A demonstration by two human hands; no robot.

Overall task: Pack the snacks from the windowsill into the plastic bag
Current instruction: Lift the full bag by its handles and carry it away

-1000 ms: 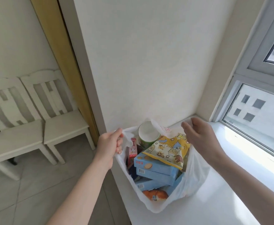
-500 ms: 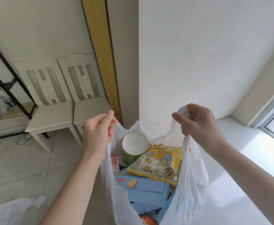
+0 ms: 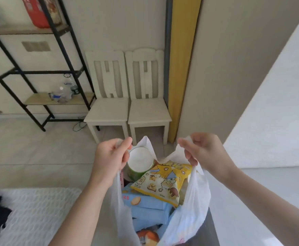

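Note:
A white plastic bag (image 3: 191,208) hangs in front of me, held open by both handles. My left hand (image 3: 109,157) pinches the left handle. My right hand (image 3: 203,151) grips the right handle. Inside the bag sit a green cup with a white lid (image 3: 140,160), a yellow snack packet (image 3: 164,183), light blue biscuit boxes (image 3: 148,206) and an orange packet (image 3: 147,237) at the bottom. A pink wrapper edge (image 3: 121,178) shows by the left wall of the bag.
Two white chairs (image 3: 129,110) stand against the far wall by a yellow door frame (image 3: 182,68). A black metal shelf (image 3: 44,71) with bottles is at the left. White bedding (image 3: 35,215) lies lower left. The white windowsill (image 3: 269,192) is at the right.
The bag has been lifted off the windowsill by its handles and carried left. My view has swung left, away from the window, toward the chairs and shelf.

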